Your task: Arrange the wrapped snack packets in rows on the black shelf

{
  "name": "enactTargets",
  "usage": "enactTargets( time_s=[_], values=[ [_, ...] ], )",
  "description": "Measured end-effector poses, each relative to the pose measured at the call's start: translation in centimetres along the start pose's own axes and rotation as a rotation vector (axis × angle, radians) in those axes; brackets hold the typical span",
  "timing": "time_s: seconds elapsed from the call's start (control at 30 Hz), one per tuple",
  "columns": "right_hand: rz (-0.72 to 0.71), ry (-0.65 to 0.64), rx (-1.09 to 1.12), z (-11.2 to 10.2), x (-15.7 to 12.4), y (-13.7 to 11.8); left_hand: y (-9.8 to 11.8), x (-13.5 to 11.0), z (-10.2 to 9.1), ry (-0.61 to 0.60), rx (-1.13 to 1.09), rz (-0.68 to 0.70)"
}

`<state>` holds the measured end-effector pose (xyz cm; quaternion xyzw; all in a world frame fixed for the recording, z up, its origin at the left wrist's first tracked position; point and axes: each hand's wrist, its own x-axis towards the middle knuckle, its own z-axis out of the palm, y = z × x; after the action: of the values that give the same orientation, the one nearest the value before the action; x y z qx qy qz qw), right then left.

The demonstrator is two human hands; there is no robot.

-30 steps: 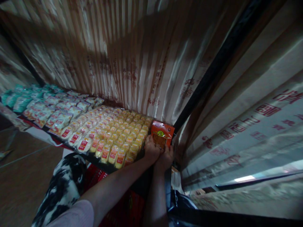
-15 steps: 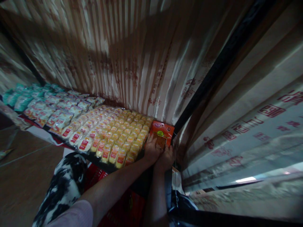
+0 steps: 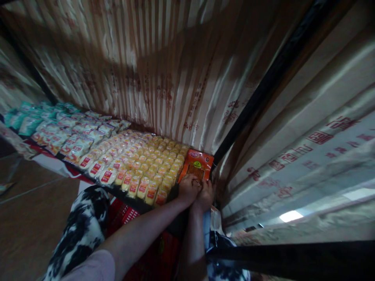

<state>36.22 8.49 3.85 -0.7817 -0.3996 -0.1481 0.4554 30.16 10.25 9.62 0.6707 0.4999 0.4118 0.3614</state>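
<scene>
An orange snack packet [image 3: 198, 159] with a window showing brown strips lies at the right end of the shelf, against the pleated cloth. My left hand [image 3: 189, 190] is curled at the packet's lower edge, its fingers bent over. Right beside it, my right hand [image 3: 206, 195] is closed at the lower right part of the same packet. Both hands touch each other and cover the packet's bottom; the fingertips are partly hidden. Rows of small wrapped yellow cakes [image 3: 146, 166] stand immediately left of the packet.
White snack bags [image 3: 76, 146] and green bags [image 3: 29, 124] fill the shelf farther left. Pleated printed cloth [image 3: 164, 78] hangs behind, crossed by a dark slanted post [image 3: 263, 88]. A red basket [image 3: 129, 214] sits below the shelf, near my patterned trouser leg [image 3: 84, 222].
My hands have slid down from the middle of the orange packet to its lower edge, and the left fingers have curled. The view has shifted slightly.
</scene>
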Motion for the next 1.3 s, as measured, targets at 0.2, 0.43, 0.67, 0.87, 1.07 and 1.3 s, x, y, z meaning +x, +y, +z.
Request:
enactTargets(
  time_s=[0.2,0.43,0.67,0.87,1.07,1.3],
  values=[
    [-0.043,-0.086,0.076,-1.5,-1.4,-0.4,0.0,-1.5,-0.4,-0.055,-0.020,-0.028],
    [-0.080,-0.114,0.132,-3.5,-3.6,-1.0,0.8,-3.9,-2.5,-0.143,-0.051,-0.052],
    [-0.110,-0.161,0.161,-5.0,-6.0,-1.5,0.2,-6.3,-3.9,-0.178,-0.066,-0.112],
    [-0.155,-0.249,0.206,-6.3,-8.7,-0.6,-0.5,-9.1,-5.9,-0.194,-0.130,-0.089],
    [-0.167,-0.204,0.329,-9.6,-11.8,-3.3,-0.9,-12.2,-8.6,-0.238,-0.226,-0.056],
    [-0.192,-0.340,0.420,-13.4,-15.2,-6.2,-3.2,-15.8,-11.5,-0.156,-0.190,-0.057]
  ],
)
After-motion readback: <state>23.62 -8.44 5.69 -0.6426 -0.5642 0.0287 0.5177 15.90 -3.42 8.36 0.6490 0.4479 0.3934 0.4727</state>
